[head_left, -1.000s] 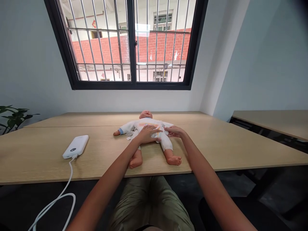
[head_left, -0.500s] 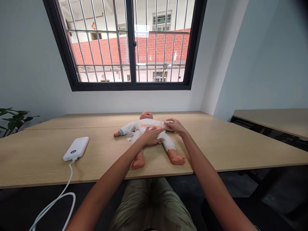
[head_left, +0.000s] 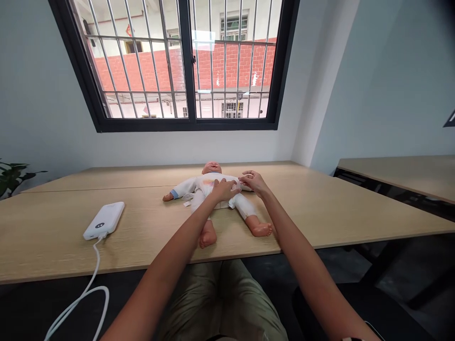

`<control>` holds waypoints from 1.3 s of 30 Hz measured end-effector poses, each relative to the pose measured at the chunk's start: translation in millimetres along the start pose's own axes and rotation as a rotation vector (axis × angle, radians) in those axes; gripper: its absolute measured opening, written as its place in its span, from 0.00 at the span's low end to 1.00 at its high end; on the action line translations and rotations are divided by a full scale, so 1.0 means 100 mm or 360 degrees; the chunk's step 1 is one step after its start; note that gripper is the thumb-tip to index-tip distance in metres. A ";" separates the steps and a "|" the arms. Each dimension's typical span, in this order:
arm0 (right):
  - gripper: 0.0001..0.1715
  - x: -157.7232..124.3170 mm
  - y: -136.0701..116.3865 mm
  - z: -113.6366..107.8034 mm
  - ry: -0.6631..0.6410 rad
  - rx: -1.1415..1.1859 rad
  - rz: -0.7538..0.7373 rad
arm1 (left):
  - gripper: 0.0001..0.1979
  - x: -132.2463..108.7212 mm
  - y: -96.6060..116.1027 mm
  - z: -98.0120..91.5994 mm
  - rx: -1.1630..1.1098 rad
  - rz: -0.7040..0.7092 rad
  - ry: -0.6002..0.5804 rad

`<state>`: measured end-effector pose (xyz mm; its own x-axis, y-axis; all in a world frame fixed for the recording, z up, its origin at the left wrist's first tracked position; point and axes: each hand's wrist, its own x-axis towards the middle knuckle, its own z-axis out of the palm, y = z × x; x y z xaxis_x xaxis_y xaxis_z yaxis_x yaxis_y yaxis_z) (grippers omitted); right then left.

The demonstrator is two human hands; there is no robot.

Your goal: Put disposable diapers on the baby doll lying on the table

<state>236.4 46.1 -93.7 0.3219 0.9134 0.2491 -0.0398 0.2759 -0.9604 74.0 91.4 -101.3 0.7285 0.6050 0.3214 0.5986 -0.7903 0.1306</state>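
Observation:
A baby doll [head_left: 212, 166] in a white bodysuit lies on its back on the wooden table [head_left: 320, 208], head toward the window, bare feet toward me. My left hand [head_left: 223, 190] rests on the doll's belly with its fingers curled into the cloth. My right hand [head_left: 253, 182] is at the doll's far-side sleeve, with the fingers pinched on the white fabric there. The doll's other arm [head_left: 174, 193] stretches out to the left. A small white tag or cloth scrap [head_left: 187, 202] lies by its side.
A white power bank [head_left: 104, 220] lies at the left of the table, and its white cable [head_left: 83, 293] loops down off the front edge. A barred window [head_left: 185, 61] fills the wall behind. A plant [head_left: 10, 175] stands far left, and a second table [head_left: 401, 173] stands at the right.
My right hand has moved from the doll's hip up to its sleeve. My left hand slid up the belly and its fingers curled. The view shifted slightly.

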 end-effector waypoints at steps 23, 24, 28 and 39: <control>0.26 0.00 0.17 0.18 -0.0122 -0.0250 -0.0175 | 0.09 -0.13 -0.31 -0.09 -0.0662 0.0189 0.0558; 0.26 -0.01 0.17 0.19 -0.0109 -0.0259 -0.0196 | 0.09 -0.15 -0.31 -0.10 -0.0588 0.0195 0.0496; 0.23 -0.02 0.19 0.24 -0.0003 -0.0246 -0.0220 | 0.12 -0.24 -0.26 -0.10 -0.0262 0.0127 0.0275; 0.16 -0.01 0.39 0.49 -0.0030 -0.0464 -0.0331 | 0.15 -0.30 -0.26 -0.02 -0.0120 0.0069 0.0061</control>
<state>188.2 70.4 -124.9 0.2770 0.8528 0.4427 0.2972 0.3621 -0.8835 35.7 93.9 -112.3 0.7391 0.5668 0.3639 0.5389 -0.8217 0.1854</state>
